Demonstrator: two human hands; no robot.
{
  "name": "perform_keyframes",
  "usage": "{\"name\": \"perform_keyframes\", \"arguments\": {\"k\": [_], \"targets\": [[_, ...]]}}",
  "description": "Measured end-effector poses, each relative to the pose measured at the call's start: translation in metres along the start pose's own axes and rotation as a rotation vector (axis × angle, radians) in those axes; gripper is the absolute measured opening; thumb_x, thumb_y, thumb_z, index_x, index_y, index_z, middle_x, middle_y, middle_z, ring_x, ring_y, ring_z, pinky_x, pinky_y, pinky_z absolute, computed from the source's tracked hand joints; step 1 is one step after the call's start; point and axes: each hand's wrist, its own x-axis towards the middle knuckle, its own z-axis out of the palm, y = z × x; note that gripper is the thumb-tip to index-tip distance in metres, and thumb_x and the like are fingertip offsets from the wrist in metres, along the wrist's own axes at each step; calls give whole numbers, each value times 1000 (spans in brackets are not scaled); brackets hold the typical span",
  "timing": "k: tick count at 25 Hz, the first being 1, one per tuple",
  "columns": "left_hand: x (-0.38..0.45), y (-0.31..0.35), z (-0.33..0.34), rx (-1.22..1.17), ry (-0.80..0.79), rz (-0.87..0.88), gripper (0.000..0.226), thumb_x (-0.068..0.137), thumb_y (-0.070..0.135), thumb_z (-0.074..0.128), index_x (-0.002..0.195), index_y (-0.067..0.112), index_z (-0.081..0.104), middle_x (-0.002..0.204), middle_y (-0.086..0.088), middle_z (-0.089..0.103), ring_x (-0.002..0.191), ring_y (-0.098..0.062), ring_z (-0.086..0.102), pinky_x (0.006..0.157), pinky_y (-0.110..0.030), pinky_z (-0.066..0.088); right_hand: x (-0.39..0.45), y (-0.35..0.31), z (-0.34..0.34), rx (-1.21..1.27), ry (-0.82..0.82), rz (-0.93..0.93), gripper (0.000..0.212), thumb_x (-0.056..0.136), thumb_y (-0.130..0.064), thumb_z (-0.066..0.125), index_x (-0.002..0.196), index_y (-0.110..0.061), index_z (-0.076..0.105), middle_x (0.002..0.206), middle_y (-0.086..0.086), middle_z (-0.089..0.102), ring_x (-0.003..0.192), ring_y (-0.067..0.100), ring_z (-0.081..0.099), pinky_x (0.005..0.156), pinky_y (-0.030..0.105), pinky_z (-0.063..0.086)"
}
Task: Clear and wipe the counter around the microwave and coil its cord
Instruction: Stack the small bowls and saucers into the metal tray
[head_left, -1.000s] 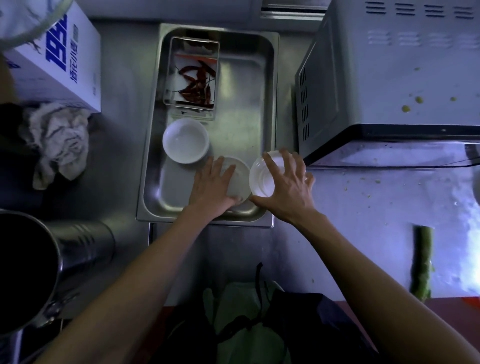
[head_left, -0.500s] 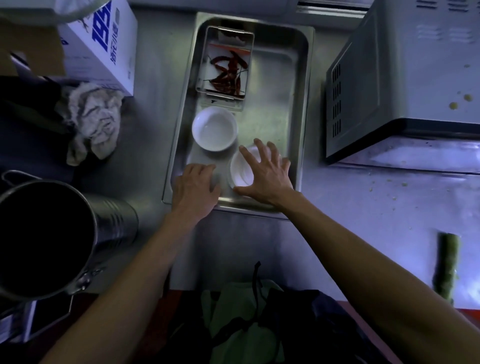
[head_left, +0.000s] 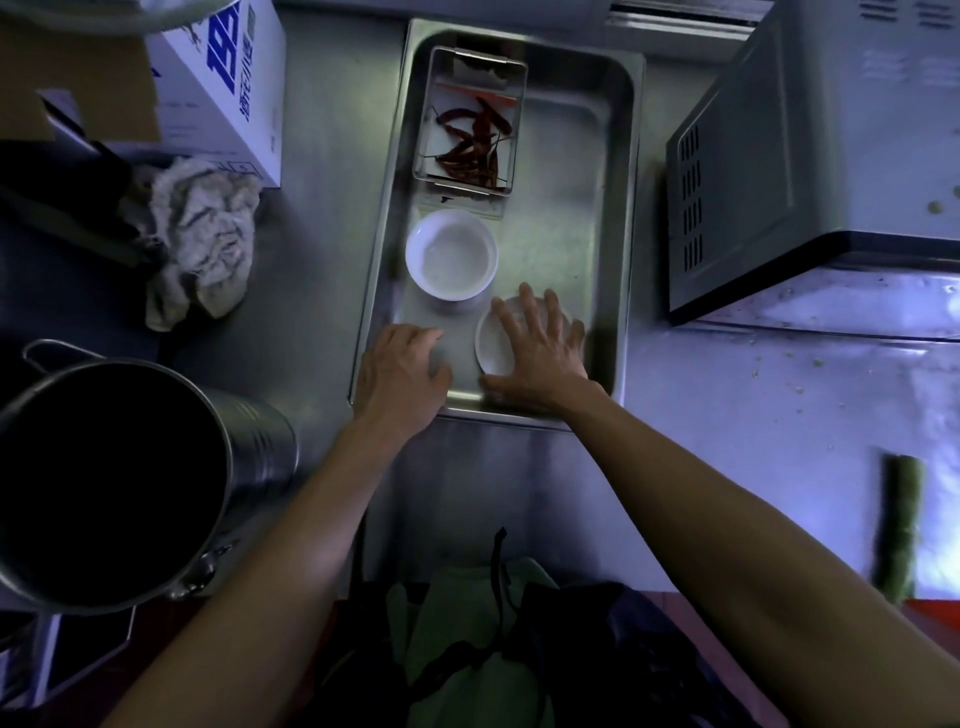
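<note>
I see right hand (head_left: 540, 353) spread flat on dish (head_left: 493, 345), 6 o'clock in tray (head_left: 626, 218) | left hand (head_left: 402, 371) loosely curled, empty | risk: dish skids into bowl (head_left: 451, 254) at 11

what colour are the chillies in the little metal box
Dark red chillies, seen in the head view, in the box at the tray's far end.

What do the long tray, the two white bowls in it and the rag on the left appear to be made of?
The tray looks like brushed stainless steel: grey, with soft reflections and rolled rims. The bowls look like glazed ceramic or possibly melamine: smooth, glossy white. The rag looks like worn woven cotton: crumpled, off-white, matte and stained.
</note>
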Motion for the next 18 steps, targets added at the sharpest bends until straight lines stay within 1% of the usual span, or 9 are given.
{"name": "perform_keyframes", "arguments": {"k": [2,5,7,9,11,14,16,18], "targets": [[1,1,0,-20,-20,14,43,88,24,63,129,12,59,125,-8,60,122,-27,48,102,-40,40,1,-1,1,7,1,12,115,64,-77,61,152,-44,-5,165,-2,-14,151,36,-16,112,72,7],[0,1,-3,-23,-61,35,45,89,26,61,132,13,57,130,-7,58,126,-26,45,106,-41,38,0,-2,0,6,-21,13,116,67,-79,61,153,-42,-7,165,0,-19,150,36,-20,113,73,2],[-3,1,-5,-26,-71,41,46,90,26,60,134,13,56,132,-6,57,128,-26,44,106,-42,37,-6,-3,-4,42,-23,33,112,70,-83,55,154,-40,-5,165,0,-21,150,34,-21,116,69,-2],[-6,2,-7,-18,-80,50,46,90,27,59,135,14,55,133,-6,56,128,-26,43,104,-45,39,-18,-6,-12,120,12,71,103,76,-83,48,156,-39,0,165,0,-19,151,29,-19,117,63,-2],[-8,9,-9,8,-86,66,46,91,29,58,135,14,54,133,-6,56,127,-27,44,101,-48,41,-35,-7,-24,155,62,81,92,84,-76,47,156,-37,7,167,0,-10,153,27,-10,119,59,4],[-9,29,-6,40,-116,99,44,92,32,55,134,18,52,135,-5,55,124,-28,47,96,-48,44,-65,-1,-43,177,77,44,77,91,-63,51,154,-31,20,165,3,14,150,28,16,117,56,24],[-13,49,-1,66,-162,129,49,93,35,54,140,21,48,142,-3,52,128,-28,46,99,-47,43,-92,12,-56,204,88,42,71,93,-56,53,153,-28,26,161,4,26,146,29,25,114,52,31],[-19,72,6,113,-191,189,51,94,37,54,143,24,46,145,-2,49,131,-28,44,102,-46,42,-123,33,-65,205,118,66,67,94,-53,54,151,-25,33,158,5,32,144,30,31,111,51,35]]}}
